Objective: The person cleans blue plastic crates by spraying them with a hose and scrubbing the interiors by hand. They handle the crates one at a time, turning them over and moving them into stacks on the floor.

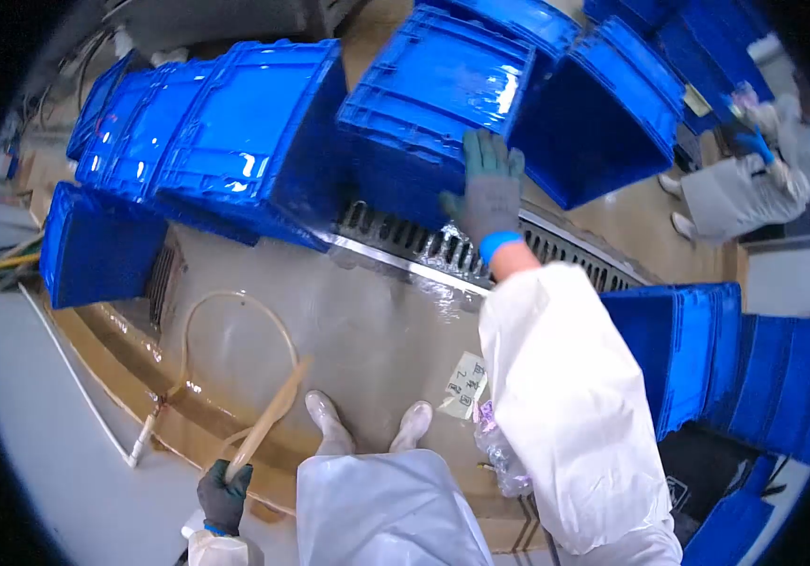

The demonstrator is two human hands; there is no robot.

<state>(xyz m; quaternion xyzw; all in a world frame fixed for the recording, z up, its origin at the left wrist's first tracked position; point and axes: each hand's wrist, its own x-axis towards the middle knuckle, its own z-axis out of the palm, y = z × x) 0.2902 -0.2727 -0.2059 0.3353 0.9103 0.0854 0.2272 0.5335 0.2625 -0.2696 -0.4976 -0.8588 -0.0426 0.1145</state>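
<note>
My left hand (pixel 224 495), in a dark glove, is closed around a tan hose (pixel 268 420) at the lower left. The hose rises from the fist, and a thin loop of it lies on the wet floor. My right hand (pixel 490 189), gloved with a blue band at the wrist, is stretched forward. Its fingers lie spread against the edge of a wet blue crate (pixel 438 80), which rests on its side by the metal floor grate (pixel 424 247). The palm side is hidden, but the fingers look straight.
More blue crates (pixel 235 113) line the left, with others (pixel 603 113) beyond and stacked crates (pixel 688 349) at right. A paper sign (pixel 463 385) and a clear plastic bag (pixel 504 457) lie near my boots (pixel 325 415). Another person (pixel 744 189) works at far right.
</note>
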